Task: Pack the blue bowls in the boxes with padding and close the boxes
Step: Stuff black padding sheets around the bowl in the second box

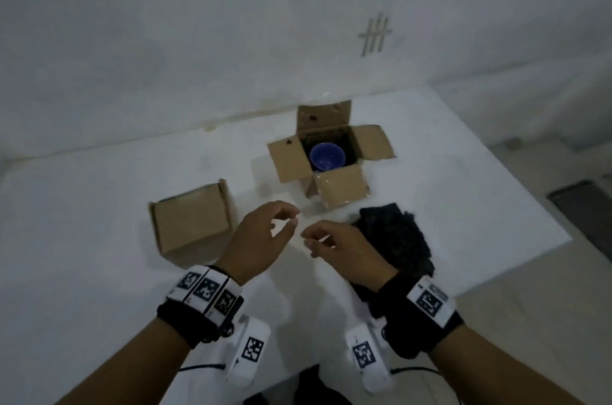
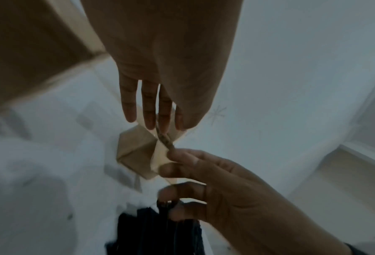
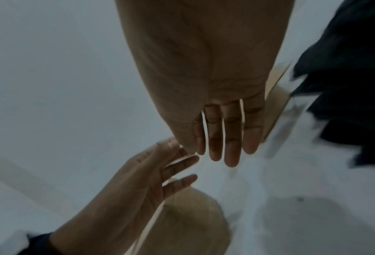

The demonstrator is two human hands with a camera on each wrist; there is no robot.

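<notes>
Hands: left (image 1: 261,235), right (image 1: 341,249) loosely curled, empty | closed box (image 1: 190,222) left | black padding (image 1: 397,239) right

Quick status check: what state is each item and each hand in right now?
Open box: all four flaps spread open.
Blue bowl: upright inside the open box.
Closed box: flaps shut, lying on the table.
Black padding: heaped on the table.
Left hand: loosely curled, empty.
Right hand: loosely curled, empty.
</notes>
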